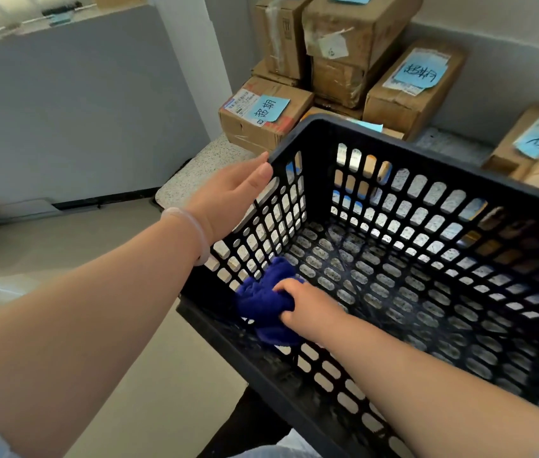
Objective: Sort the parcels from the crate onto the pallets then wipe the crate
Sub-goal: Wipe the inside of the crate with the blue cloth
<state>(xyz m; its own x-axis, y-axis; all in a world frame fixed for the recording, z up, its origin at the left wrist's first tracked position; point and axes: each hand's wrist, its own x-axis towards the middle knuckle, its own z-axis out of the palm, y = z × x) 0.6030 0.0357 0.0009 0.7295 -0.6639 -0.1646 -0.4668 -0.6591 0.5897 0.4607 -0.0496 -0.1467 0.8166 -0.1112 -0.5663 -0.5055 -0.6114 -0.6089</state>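
A black perforated plastic crate (426,153) fills the right half of the view, with nothing in it but a cloth. My right hand (307,302) is inside it and grips a bunched dark blue cloth (261,302) against the near left corner of the crate floor. My left hand (231,200) rests with straight fingers against the outside of the crate's left wall, fingertips at the rim. Cardboard parcels (410,87) with blue notes are stacked behind the crate.
More parcels lie at the far right (532,143). A speckled platform (195,170) carries the stack. A grey wall (79,110) stands to the left, with beige floor (162,358) below it.
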